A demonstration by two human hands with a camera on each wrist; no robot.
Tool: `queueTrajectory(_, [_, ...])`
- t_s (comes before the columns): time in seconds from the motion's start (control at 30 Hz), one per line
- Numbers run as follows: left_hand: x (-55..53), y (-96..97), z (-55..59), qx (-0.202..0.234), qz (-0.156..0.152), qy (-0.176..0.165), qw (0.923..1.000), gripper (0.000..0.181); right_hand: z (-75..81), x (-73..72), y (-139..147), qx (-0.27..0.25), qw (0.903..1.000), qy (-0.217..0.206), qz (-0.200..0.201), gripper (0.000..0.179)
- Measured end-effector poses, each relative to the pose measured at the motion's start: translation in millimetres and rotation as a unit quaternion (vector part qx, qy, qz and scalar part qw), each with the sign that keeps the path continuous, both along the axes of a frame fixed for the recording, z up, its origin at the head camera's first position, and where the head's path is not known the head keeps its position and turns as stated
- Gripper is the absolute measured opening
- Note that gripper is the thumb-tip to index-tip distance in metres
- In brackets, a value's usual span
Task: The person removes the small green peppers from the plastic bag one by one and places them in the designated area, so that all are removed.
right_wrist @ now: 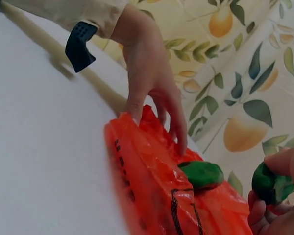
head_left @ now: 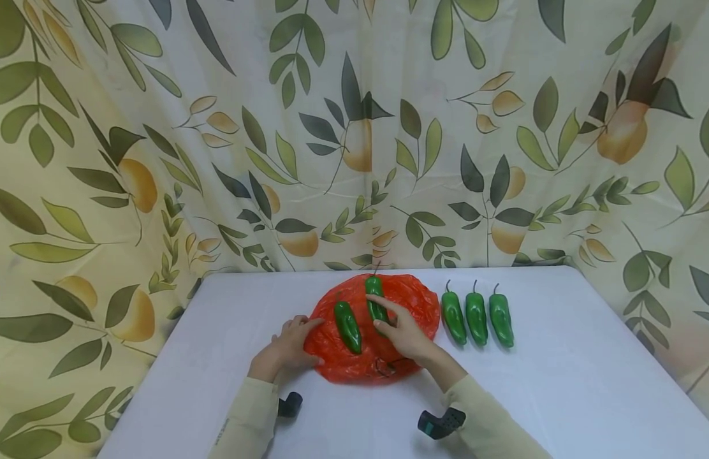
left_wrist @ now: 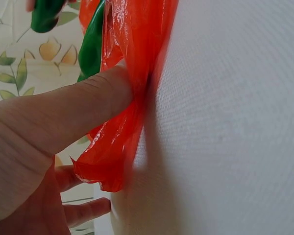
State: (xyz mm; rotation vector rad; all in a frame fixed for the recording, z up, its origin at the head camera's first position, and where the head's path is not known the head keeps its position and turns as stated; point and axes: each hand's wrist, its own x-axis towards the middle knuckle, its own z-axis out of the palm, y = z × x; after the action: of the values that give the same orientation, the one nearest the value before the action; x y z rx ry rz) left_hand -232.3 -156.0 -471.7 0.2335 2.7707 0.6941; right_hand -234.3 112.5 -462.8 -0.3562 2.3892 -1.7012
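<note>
A red plastic bag (head_left: 331, 368) lies spread on the table. My left hand (head_left: 293, 344) holds its left edge, the thumb (left_wrist: 95, 100) pressing into the crinkled film and the other fingers spread along the far side. One green chili pepper (head_left: 347, 327) lies on the bag, near the left hand. My right hand (head_left: 409, 331) pinches another green pepper (head_left: 375, 288) by its body between thumb and fingers, over the right part of the bag. In the right wrist view, this held pepper (right_wrist: 267, 183) appears raised off the bag, partly hidden by the fingers.
Three more green peppers (head_left: 476, 319) lie side by side right of the bag, stems pointing away. They rest on a white table (head_left: 561, 370). Behind it hangs a curtain (head_left: 389, 159) printed with leaves and fruit. Dark devices (head_left: 440, 423) are worn near both wrists.
</note>
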Motion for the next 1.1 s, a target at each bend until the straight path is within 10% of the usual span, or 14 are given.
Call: queueTrajectory(1.1, [-1.7, 0.0, -2.2, 0.001, -0.001, 0.000, 1.0000, 0.084, 22.9, 39.7, 62, 0.103, 0.9875, 0.114, -0.036, 0.052])
